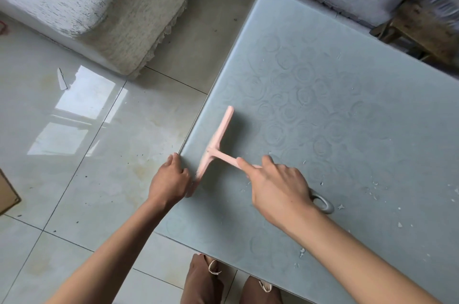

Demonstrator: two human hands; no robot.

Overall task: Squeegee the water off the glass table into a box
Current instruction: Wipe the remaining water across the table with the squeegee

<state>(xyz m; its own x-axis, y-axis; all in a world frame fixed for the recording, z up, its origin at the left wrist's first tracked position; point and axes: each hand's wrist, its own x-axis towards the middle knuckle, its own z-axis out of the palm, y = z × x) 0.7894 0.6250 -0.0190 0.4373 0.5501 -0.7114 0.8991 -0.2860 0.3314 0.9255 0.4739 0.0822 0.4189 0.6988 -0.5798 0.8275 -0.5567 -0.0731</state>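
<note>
Squeegee [218, 134] — handle in right hand [275, 184]; blade end beside left hand [169, 179].

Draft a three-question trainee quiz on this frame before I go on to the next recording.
1. True or false: the right hand grips the pink squeegee by its handle.
2. Where is the left hand?
A) on the squeegee's handle
B) at the glass table edge, beside the near end of the blade
C) on the sofa
3. Fill in: the cardboard box, seen only in part, lies on the ___, apart from the table.

Key: 1 true; 2 B; 3 floor.
</note>
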